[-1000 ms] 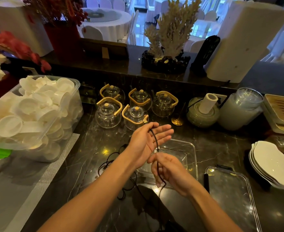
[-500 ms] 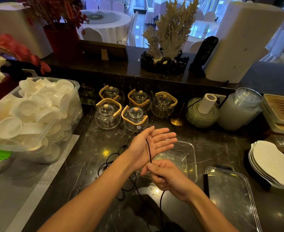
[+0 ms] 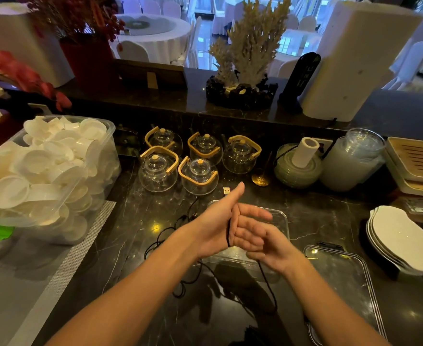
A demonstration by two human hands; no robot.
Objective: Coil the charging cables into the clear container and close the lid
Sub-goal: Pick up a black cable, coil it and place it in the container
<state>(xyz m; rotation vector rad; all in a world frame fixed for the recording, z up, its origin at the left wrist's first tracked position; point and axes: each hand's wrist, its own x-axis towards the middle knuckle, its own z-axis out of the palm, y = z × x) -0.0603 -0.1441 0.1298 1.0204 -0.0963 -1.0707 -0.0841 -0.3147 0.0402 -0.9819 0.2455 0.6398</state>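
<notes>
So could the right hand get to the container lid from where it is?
Probably yes. The lid lies flat on the counter just right of the right hand, with nothing between them, but that hand seems to be holding the black cable and would need to free itself first.

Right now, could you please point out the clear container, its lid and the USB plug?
clear container (image 3: 284,217): head view, far right rim.
lid (image 3: 342,278): head view, middle of clear panel.
USB plug (image 3: 226,190): head view, metal end.
</notes>
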